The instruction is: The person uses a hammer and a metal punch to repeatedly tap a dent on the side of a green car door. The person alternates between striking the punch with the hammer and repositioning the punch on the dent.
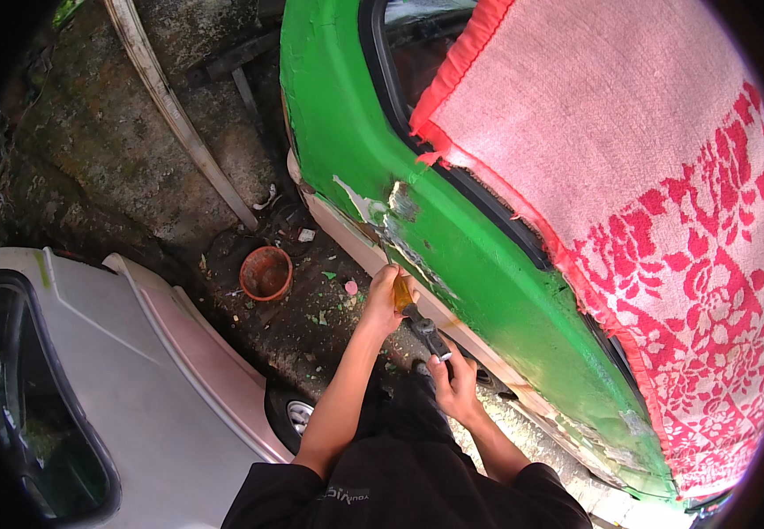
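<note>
My left hand (pixel 385 298) is closed round a hand tool with a see-through amber handle (pixel 402 294), up against the green car body (pixel 466 264). The tool's blade is hidden, so I cannot tell whether it is a chisel or a screwdriver. My right hand (pixel 458 384) is closed on a dark, hammer-like tool (pixel 426 331). One end of that tool meets or nearly meets the butt of the amber handle. Just beyond my left hand, the green paint is broken and peeling in a torn, pale patch (pixel 402 203) along the lower panel.
A pink-and-red patterned towel (pixel 629 194) drapes over the green car's window side. To the left stands a silver car (pixel 135 344). On the dirt between them are a terracotta pot (pixel 265 273) and scattered paint flakes (pixel 327 275). A long pale strip (pixel 179 110) leans behind.
</note>
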Action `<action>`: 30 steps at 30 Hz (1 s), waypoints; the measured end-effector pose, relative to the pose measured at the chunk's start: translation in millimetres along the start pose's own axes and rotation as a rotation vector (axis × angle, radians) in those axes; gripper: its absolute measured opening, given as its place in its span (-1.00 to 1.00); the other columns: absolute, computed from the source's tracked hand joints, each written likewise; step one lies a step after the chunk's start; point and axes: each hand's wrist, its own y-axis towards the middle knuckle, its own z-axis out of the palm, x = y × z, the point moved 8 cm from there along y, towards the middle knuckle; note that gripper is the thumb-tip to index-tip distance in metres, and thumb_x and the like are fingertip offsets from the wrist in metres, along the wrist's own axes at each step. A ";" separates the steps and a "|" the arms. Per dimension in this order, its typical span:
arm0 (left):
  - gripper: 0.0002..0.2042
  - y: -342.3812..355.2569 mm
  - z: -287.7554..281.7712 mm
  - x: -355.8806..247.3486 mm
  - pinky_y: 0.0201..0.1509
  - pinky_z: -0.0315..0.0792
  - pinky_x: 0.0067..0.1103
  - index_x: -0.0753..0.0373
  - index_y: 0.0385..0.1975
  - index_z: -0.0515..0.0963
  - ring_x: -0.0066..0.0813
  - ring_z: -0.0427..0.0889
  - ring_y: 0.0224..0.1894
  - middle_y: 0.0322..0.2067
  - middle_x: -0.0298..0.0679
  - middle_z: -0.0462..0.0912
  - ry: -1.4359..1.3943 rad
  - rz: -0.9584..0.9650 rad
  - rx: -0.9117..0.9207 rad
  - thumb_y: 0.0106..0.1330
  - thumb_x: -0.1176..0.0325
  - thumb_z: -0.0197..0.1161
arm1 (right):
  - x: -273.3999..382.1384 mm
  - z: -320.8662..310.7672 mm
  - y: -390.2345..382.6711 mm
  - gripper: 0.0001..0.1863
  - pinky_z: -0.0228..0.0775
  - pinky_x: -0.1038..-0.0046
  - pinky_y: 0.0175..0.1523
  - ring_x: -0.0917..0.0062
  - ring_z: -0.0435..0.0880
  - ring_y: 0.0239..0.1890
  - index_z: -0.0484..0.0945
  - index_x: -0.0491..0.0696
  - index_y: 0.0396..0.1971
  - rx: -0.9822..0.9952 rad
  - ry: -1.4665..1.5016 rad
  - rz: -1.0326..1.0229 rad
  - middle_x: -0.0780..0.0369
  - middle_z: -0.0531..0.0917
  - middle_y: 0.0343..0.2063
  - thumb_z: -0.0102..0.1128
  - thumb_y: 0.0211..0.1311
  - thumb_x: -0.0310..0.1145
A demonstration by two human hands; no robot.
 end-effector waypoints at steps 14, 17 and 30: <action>-0.82 -2.2 13.2 -8.7 -0.75 0.03 -0.61 0.10 -0.32 0.38 -0.55 0.22 -0.72 -0.69 -0.35 0.28 -0.054 -0.061 0.081 0.43 0.15 0.01 | 18.5 8.8 8.9 -0.70 0.36 0.33 -0.49 0.27 0.61 -0.59 0.47 -0.19 -0.06 0.000 -0.265 -0.309 0.12 0.62 -0.51 0.13 0.17 -0.57; -0.83 -4.1 9.4 -9.5 -0.71 -0.02 -0.62 0.09 -0.34 0.39 -0.58 0.18 -0.68 -0.65 -0.37 0.26 -0.164 -0.101 0.122 0.45 0.18 0.00 | 35.4 -1.7 -7.6 -0.69 0.27 0.43 -0.54 0.31 0.56 -0.65 0.48 -0.18 -0.06 -0.092 -0.221 -0.475 0.16 0.59 -0.56 0.11 0.16 -0.59; -0.90 -4.3 17.2 -10.2 -0.71 0.02 -0.65 0.19 -0.32 0.39 -0.59 0.21 -0.65 -0.66 -0.34 0.31 -0.298 -0.124 0.152 0.35 0.32 0.01 | 20.1 0.3 -3.2 -0.70 0.31 0.41 -0.56 0.31 0.52 -0.70 0.48 -0.18 -0.08 -0.035 -0.129 -0.368 0.14 0.52 -0.66 0.07 0.15 -0.62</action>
